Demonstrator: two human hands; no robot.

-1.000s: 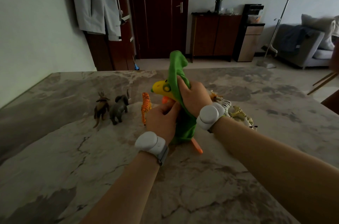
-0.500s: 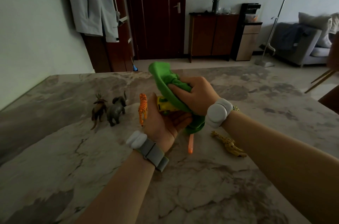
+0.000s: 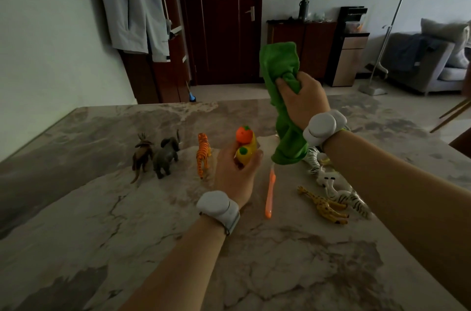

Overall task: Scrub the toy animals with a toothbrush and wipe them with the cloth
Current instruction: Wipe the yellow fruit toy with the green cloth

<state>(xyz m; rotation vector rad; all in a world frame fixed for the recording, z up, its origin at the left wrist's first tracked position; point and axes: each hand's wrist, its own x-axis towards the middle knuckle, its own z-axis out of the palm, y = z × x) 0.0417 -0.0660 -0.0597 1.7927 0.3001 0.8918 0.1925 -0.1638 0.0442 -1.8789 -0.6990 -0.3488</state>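
My left hand (image 3: pixel 235 174) grips a yellow toy animal with an orange head (image 3: pixel 245 145), held upright just above the marble table (image 3: pixel 127 234). My right hand (image 3: pixel 302 100) is raised higher and to the right, clenched on a crumpled green cloth (image 3: pixel 283 96) that hangs down past my wrist. An orange toothbrush (image 3: pixel 269 194) lies on the table between my forearms. A brown antlered toy (image 3: pixel 141 155), a grey elephant (image 3: pixel 167 154) and an orange tiger (image 3: pixel 203 154) stand in a row to the left. A yellow giraffe (image 3: pixel 322 205) lies on its side at the right.
White striped toy animals (image 3: pixel 339 189) lie in a pile under my right forearm. Beyond the table's far edge are a dark door (image 3: pixel 224 17), a hanging light coat (image 3: pixel 135 4), a cabinet (image 3: pixel 303 48) and a grey sofa (image 3: pixel 428 58).
My right hand has lifted the green cloth up and away from the yellow toy. The toy, wrapped before, now stands uncovered in my left hand.
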